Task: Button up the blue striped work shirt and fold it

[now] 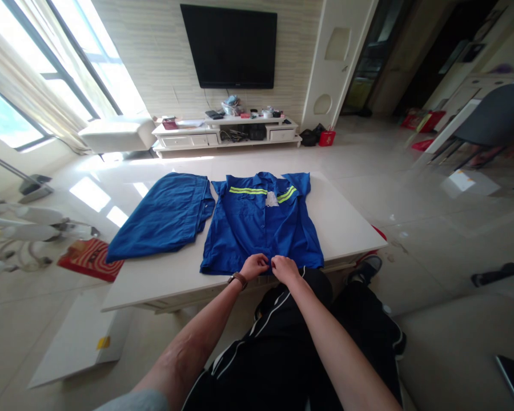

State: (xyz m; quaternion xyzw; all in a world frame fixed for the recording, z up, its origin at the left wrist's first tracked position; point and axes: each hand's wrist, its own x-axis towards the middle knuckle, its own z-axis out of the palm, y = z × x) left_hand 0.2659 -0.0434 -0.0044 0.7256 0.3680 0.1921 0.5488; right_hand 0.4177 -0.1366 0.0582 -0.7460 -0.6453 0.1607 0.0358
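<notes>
A blue work shirt (244,228) with yellow-green reflective stripes across the chest lies spread out on a white table (345,222), its collar away from me. At the middle of its bottom hem, my left hand (254,266) has its fingers pinched on the cloth. Close beside it, my right hand (284,268) pinches the same hem, a small gap between the two. A pale patch (272,198) shows on the chest. To the left, folded blue trousers (163,214) lie on the table, one end reaching its left edge.
A red box (89,260) stands on the floor left of the table, near a white open box (79,337). Beyond the table are a TV cabinet (188,140) and a wall television (231,48). A grey chair (497,117) stands far right.
</notes>
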